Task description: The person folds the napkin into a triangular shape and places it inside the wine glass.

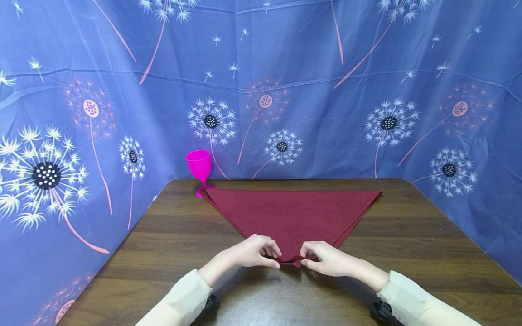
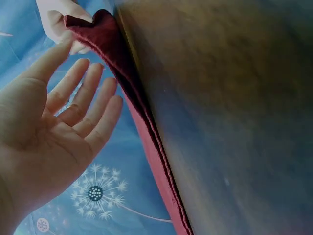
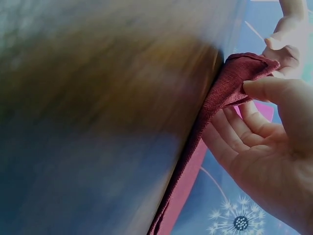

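A dark red cloth napkin (image 1: 291, 213), folded into a triangle, lies on the table with its long edge at the back and its point toward me. My right hand (image 1: 328, 260) pinches the near point, which is turned up; in the right wrist view the thumb (image 3: 261, 89) presses on the cloth with fingers behind it. My left hand (image 1: 254, 251) is at the left side of that point. In the left wrist view its fingers (image 2: 88, 98) are loosely extended, apart from the thumb, whose tip is close to the cloth edge; whether it touches is unclear.
A bright pink goblet (image 1: 199, 167) stands upright at the back left of the wooden table (image 1: 171, 235), its foot beside the napkin's left corner. A blue curtain (image 1: 326, 113) with dandelion prints hangs behind and along the sides.
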`<state>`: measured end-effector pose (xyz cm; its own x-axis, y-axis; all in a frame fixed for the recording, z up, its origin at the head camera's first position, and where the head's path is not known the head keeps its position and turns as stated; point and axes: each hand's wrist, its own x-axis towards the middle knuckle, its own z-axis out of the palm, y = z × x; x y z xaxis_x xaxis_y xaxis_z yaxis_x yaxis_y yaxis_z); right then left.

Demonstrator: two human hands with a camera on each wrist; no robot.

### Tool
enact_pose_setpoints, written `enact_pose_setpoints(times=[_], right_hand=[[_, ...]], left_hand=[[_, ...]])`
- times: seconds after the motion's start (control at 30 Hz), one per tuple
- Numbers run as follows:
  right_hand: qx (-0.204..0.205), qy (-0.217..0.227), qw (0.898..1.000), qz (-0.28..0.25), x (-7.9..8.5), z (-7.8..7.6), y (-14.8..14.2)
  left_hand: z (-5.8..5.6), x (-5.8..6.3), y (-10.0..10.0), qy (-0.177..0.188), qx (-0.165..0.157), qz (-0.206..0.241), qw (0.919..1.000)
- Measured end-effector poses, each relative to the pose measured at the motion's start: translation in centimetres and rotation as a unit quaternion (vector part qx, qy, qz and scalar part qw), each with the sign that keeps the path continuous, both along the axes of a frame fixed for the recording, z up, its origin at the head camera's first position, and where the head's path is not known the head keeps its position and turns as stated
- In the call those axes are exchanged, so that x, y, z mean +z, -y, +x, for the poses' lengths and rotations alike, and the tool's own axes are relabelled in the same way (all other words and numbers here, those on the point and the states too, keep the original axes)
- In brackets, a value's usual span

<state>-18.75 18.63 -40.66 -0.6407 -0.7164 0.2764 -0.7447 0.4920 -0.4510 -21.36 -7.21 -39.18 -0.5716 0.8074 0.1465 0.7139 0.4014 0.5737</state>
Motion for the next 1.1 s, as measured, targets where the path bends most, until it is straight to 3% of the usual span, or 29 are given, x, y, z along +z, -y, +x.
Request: enact_pose_setpoints(times=[0.47,1.1], right_hand=[[0.001,0.003,1.0,-0.006,0.0,-0.1,-0.1],[0.012,0.013,1.0,-0.011,-0.1,-0.6,-0.1]], left_hand=[[-0.2,-0.5,-0.3,-0.055,-0.02,-0.062,0.9964],[0.6,-0.7,-1.5,-0.124,0.056,-0.109,0.9847]])
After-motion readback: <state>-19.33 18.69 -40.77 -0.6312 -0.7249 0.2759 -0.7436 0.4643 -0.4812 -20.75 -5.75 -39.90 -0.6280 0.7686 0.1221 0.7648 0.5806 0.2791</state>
